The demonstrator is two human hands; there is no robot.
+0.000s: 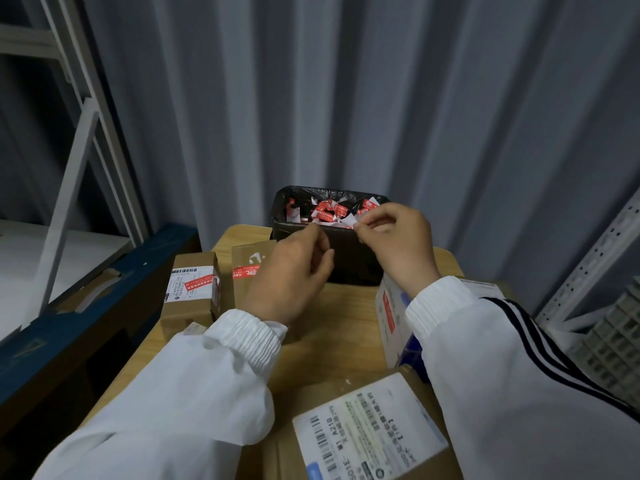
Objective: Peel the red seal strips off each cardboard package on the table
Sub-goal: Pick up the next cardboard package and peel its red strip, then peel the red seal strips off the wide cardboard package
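My right hand (398, 244) is raised at the near rim of the black bin (349, 258) and pinches a small peeled strip (349, 221) between thumb and fingertips. My left hand (294, 271) hovers just left of it in front of the bin, fingers loosely curled, holding nothing I can see. The bin holds several peeled red strips (329, 211). A tall cardboard package (194, 289) at the left carries a red seal strip (199, 283). Another package (247, 268) behind my left hand shows a red strip (244, 272). A white box (391, 313) at the right bears a red strip (388, 311).
A large cardboard package with a white shipping label (370, 427) lies at the near edge of the wooden table (332, 327). A corrugated grey wall stands behind. Metal shelving (69, 168) rises at the left, and a perforated rack (595, 258) at the right.
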